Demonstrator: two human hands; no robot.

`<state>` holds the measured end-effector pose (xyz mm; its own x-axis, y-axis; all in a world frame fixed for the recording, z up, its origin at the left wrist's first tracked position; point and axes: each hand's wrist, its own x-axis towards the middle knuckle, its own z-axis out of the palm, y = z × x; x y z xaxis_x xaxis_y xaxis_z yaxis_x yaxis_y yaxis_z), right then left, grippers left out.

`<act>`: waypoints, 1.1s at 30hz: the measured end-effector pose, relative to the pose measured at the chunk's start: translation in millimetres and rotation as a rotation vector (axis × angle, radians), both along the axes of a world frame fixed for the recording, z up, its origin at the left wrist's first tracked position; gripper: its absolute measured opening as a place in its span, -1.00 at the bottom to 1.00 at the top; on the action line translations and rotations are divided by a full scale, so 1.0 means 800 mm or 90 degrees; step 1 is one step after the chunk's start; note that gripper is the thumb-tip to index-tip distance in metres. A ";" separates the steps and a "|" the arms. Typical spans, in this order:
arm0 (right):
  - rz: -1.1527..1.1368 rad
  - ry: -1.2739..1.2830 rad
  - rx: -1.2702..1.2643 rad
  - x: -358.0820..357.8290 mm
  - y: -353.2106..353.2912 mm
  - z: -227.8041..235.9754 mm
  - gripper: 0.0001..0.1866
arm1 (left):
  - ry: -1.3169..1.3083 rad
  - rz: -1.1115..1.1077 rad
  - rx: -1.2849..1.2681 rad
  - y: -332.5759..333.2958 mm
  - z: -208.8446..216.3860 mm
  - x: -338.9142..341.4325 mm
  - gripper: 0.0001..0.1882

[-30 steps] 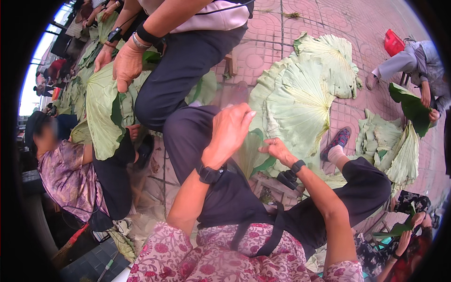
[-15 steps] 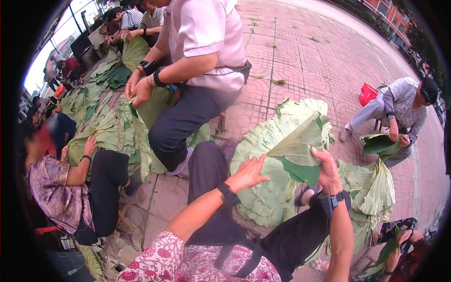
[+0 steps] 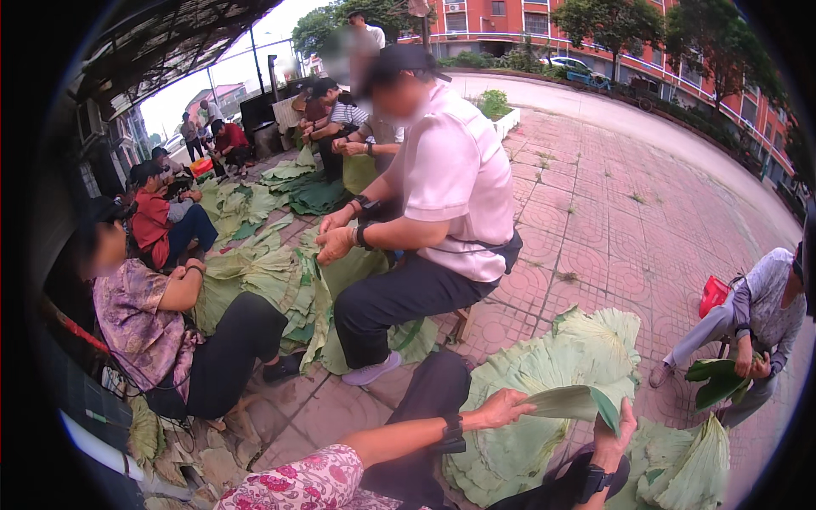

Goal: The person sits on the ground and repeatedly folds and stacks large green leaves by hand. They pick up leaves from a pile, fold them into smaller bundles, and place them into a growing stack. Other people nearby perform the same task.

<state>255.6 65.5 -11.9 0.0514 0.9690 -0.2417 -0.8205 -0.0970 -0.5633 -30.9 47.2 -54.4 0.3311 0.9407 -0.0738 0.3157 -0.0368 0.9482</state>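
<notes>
A wide pavement of pinkish-red patterned tiles (image 3: 586, 229) fills much of this outdoor view, seen from the wearer's head. An orange-red building (image 3: 501, 21) with trees before it stands along the far edge, and a dark canopy (image 3: 178, 47) covers the upper left. Beneath and beside it, a long spread of big green leaves (image 3: 263, 263) lies between seated people working in the background.

Nearest on the left sits a co-worker in a pale pink shirt (image 3: 463, 183), both hands at a leaf; beyond, low at the left edge, is a person in a purple patterned top (image 3: 144, 314). At the right edge, a person in a grey patterned top (image 3: 778, 306) handles a dark green leaf, with a red container (image 3: 714, 296) just beside.

In front of the wearer, who has a pink floral sleeve (image 3: 297, 480), a broad stack of pale green leaves (image 3: 544, 365) lies on the ground. A smaller leaf pile (image 3: 680, 467) lies to its right.

Over the stack, one curved leaf (image 3: 565, 401) is held between the wearer's two hands, its darker face showing at the right. The left hand (image 3: 503, 409) pinches its left end in the fingertips; the right hand (image 3: 614, 425), thumb up, grips its right end. Each wrist wears a black band (image 3: 453, 433).
</notes>
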 end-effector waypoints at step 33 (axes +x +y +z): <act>0.267 -1.130 0.307 -0.095 -0.056 0.028 -0.65 | -0.048 -0.089 0.213 -0.002 0.015 -0.005 -0.78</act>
